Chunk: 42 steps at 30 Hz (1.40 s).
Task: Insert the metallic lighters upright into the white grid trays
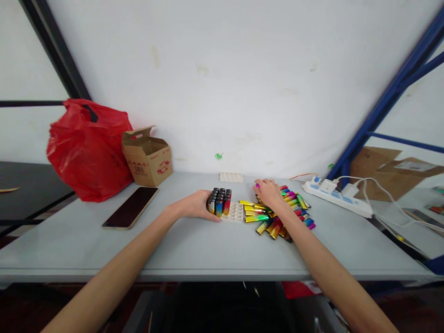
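Observation:
Several shiny lighter-like pieces with black tops [219, 206] stand upright, packed together, in the left part of a white tray with round holes [236, 212]. My left hand [198, 204] is curled round the left side of that group, its thumb at the tray's front edge. To the right lies a loose heap of metallic, rainbow-coloured lighter-like pieces [272, 226]. My right hand [269, 193] rests over the heap's far left part, its fingers bent down and together. What they grip, if anything, is hidden.
A second white tray [231, 177] lies by the wall. On the left are a phone [131, 207], an open carton [149, 159] and a red plastic bag [92, 152]. A power strip [338, 198] with plugs and white cables lies at the right, near a blue metal frame [381, 99].

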### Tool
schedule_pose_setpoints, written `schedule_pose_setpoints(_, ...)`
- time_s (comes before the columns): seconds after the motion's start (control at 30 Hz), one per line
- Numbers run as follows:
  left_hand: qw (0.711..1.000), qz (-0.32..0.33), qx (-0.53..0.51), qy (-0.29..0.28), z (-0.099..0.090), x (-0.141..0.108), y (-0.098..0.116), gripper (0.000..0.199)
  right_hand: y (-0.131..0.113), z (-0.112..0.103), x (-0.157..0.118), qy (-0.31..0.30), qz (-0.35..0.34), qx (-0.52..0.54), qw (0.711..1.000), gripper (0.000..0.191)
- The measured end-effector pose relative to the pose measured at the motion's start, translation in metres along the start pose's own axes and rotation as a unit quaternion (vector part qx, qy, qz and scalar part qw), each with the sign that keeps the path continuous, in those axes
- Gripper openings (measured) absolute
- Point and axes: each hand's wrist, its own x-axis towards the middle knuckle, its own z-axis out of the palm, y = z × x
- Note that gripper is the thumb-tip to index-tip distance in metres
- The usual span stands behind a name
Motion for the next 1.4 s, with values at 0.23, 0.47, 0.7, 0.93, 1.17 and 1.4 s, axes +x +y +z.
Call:
schedule_pose_setpoints(0.23,1.0,-0.007,0.01,0.001,0.0,0.0,0.0,0.067,0.003,0.012,0.012,-0.053,-0.033,0.013,0.998,0.039)
schedule_pose_setpoints(0.47,1.0,-0.001,0.007,0.003,0.002,0.001,-0.005,0.068,0.009,0.017,0.018,0.082,-0.065,0.319,0.942,0.035)
schedule_pose_setpoints(0.7,0.999,0.002,0.032,0.014,0.003,0.002,-0.008,0.071,-0.015,-0.006,0.002,-0.042,0.029,0.699,0.714,0.036)
schedule_pose_setpoints(0.93,1.0,0.025,0.002,0.007,0.003,0.002,-0.007,0.07,-0.034,-0.014,-0.016,-0.023,0.002,0.644,0.765,0.049)
schedule_pose_setpoints(1.17,1.0,0.01,0.006,0.001,0.002,0.001,-0.004,0.069,-0.042,-0.009,-0.025,0.117,-0.013,0.472,0.873,0.052)
schedule_pose_setpoints(1.4,1.0,0.016,-0.008,0.006,0.002,0.001,-0.004,0.07,-0.046,-0.007,-0.03,0.127,-0.021,0.446,0.886,0.045)
